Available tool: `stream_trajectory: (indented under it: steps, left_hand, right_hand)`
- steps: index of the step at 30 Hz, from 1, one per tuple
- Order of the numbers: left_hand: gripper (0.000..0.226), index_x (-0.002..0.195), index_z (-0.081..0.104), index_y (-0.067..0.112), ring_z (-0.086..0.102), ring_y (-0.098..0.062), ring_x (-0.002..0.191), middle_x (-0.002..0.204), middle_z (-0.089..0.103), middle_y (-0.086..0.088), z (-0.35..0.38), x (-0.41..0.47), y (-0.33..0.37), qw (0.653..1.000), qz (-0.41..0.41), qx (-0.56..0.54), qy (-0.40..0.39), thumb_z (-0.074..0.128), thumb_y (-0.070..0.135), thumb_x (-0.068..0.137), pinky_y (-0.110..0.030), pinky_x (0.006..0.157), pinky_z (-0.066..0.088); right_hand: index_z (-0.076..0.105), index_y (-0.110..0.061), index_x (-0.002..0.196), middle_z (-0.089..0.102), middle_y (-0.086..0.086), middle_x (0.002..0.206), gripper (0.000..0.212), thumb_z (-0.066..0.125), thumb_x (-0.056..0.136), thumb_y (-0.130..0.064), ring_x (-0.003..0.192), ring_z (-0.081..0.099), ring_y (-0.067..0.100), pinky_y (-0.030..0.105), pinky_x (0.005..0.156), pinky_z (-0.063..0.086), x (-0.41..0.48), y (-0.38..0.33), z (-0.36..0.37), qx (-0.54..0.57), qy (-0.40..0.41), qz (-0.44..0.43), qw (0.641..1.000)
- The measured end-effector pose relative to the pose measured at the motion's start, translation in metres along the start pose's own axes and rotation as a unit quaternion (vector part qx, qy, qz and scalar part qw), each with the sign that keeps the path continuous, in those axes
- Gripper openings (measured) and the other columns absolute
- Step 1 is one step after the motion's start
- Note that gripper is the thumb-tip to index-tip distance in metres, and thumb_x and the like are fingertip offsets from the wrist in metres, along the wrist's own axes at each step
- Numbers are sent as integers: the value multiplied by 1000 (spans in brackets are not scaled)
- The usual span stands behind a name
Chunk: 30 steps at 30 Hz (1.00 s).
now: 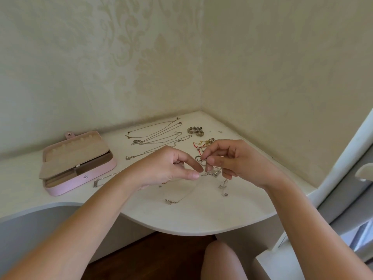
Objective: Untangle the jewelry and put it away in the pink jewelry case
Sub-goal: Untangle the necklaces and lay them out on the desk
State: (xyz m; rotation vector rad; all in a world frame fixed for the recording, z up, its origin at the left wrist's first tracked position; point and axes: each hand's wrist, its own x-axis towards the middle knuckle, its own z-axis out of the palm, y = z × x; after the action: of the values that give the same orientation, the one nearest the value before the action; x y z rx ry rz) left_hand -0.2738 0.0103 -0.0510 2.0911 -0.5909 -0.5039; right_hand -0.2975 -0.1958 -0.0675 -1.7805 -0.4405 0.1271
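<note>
- Broadly, a white corner desk (197, 217) carries everything, set into the angle of two pale patterned walls.
- At the desk's left end the pink jewelry case (80, 183) lies open, with its beige-lined lid tipped back and a beige flap over part of the tray (what the tray holds cannot be made out).
- To the right of the case, above the desk, the left hand (167, 164) has its fingers curled, and the thumb and forefinger pinch a fine chain (189, 194).
- Further right of the case, almost fingertip to fingertip with the left, the right hand (238, 160) is curled too and nips a silver tangle (212, 173) in its fingertips.
- Right of the case and behind the hands, several straightened necklaces (155, 136) lie side by side, apart from one another.
- Further right, past those necklaces and near the wall corner, sits a beaded bracelet (195, 130).
- Between that bracelet and the right hand is a small heap of red-cord pieces (202, 145).
- Just beside the case's right end lies a bar-pendant necklace (96, 183), whose chain runs under the left forearm.
- Well right of the case, the silver tangle hangs between the two hands, off the desk.
- From the left pinch the fine chain droops to the desk, where its small pendant (171, 201) lies flat.
</note>
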Motion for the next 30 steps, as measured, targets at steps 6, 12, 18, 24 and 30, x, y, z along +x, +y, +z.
stream_trajectory:
  steps: [6,12,18,24,30]
  left_hand:
    - [9,83,77,22,22,-6,41,43,25,7,2,0,1,999,20,23,13,78,25,75,-10,59,35]
    - [14,85,77,28,42,-15,58,48,50,4,10,4,-3,999,38,14,31,78,33,72,-15,75,40]
    - [19,79,76,27,36,-18,60,65,47,-13,9,3,-4,998,42,5,37,78,42,68,-28,70,32]
    - [5,75,74,22,27,-9,48,50,34,3,4,-3,-5,998,58,2,19,74,24,80,-16,48,25]
    - [13,85,53,12,27,-7,50,74,67,17,9,-5,-5,998,39,-55,7,48,13,97,-17,48,22]
  right_hand:
    - [68,-15,92,68,0,74,8,60,91,-11,42,38,11,23,47,40,0,1,-2,-4,20,5,1000]
    - [67,-15,94,68,1,77,10,58,92,-9,40,41,12,26,49,44,-1,0,-2,2,19,-3,1000]
    - [65,-11,96,67,1,77,9,59,91,-8,42,47,15,24,51,49,-1,1,-5,8,27,9,1000]
    - [63,-13,84,69,0,86,11,69,84,-5,58,64,15,26,71,49,-7,0,-4,-94,28,14,995]
    - [55,-24,68,69,0,85,33,60,85,4,56,62,15,45,75,51,-8,-6,2,-112,23,0,993]
